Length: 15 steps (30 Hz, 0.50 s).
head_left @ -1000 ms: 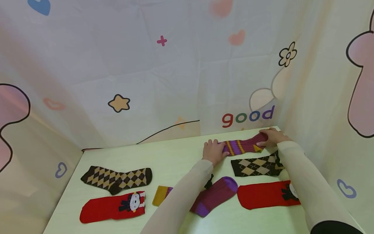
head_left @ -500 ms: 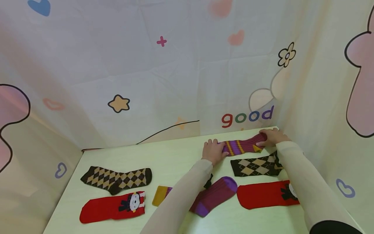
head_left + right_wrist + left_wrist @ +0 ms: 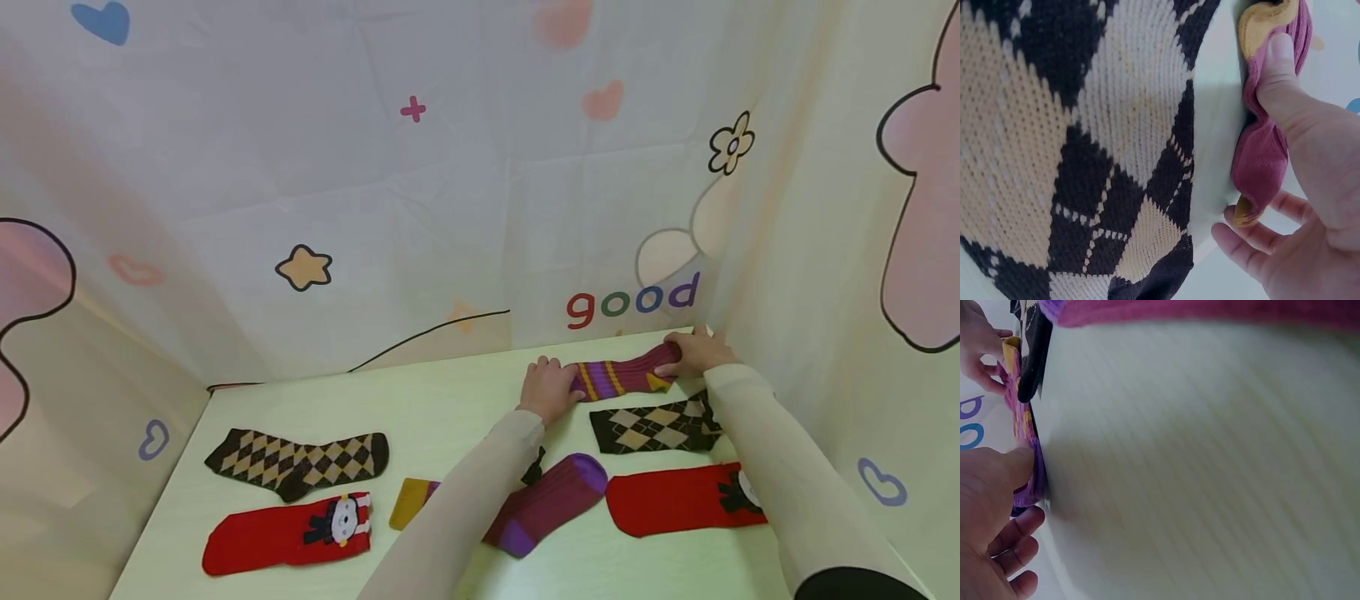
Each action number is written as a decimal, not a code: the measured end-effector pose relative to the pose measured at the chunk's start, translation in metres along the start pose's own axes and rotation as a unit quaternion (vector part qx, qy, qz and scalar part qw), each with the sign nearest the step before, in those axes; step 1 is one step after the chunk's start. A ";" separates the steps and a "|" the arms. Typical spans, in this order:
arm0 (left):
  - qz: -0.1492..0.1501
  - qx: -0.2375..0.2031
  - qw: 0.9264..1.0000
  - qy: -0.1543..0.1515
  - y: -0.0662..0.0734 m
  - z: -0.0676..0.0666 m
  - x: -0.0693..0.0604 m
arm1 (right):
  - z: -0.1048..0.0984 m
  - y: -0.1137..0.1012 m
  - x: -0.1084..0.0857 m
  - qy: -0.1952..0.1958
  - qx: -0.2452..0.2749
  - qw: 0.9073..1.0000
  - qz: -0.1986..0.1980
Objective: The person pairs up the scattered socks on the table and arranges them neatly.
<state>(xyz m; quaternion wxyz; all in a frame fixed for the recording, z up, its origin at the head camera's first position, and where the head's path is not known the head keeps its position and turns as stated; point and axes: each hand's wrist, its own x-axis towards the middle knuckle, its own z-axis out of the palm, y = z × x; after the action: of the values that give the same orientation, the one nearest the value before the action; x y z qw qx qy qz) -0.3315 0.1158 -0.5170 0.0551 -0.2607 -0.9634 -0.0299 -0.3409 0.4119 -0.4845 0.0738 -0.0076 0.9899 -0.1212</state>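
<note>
Both hands (image 3: 550,392) (image 3: 699,351) hold sock (image 3: 624,374) approx. crosswise (toe (image 3: 1248,213) R).

Passage is available over the far-centre tabletop (image 3: 442,417), left of the left hand (image 3: 547,392); the left sleeve (image 3: 457,512) obstructs near centre.

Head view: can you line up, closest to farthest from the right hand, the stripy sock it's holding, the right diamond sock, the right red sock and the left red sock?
1. Stripy sock: held in the right hand.
2. Right diamond sock: just below that in the picture.
3. Right red sock: lower again, right side.
4. Left red sock: way over left.
</note>
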 end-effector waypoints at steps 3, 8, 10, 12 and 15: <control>0.001 0.003 1.000 0.000 0.002 -0.002 0.001 | 0.001 0.001 0.003 0.007 -0.016 1.000 -0.014; 0.002 0.015 1.000 0.000 0.002 -0.003 0.003 | 0.003 0.002 0.007 0.019 -0.040 0.999 -0.027; 0.005 0.018 1.000 0.005 0.001 -0.002 0.004 | 0.002 0.001 0.007 0.023 -0.039 0.998 -0.031; 0.006 0.018 1.000 0.009 0.000 -0.003 0.004 | 0.002 0.000 0.007 0.029 -0.037 0.998 -0.036; 0.008 0.013 1.000 0.013 -0.001 -0.004 0.004 | 0.000 -0.001 0.006 0.039 -0.030 0.998 -0.045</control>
<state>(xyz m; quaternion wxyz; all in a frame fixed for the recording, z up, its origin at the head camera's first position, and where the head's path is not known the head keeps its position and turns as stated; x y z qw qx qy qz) -0.3352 0.1167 -0.5121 0.0713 -0.2673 -0.9608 -0.0201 -0.3468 0.4109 -0.4851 0.0294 -0.0501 0.9938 -0.0947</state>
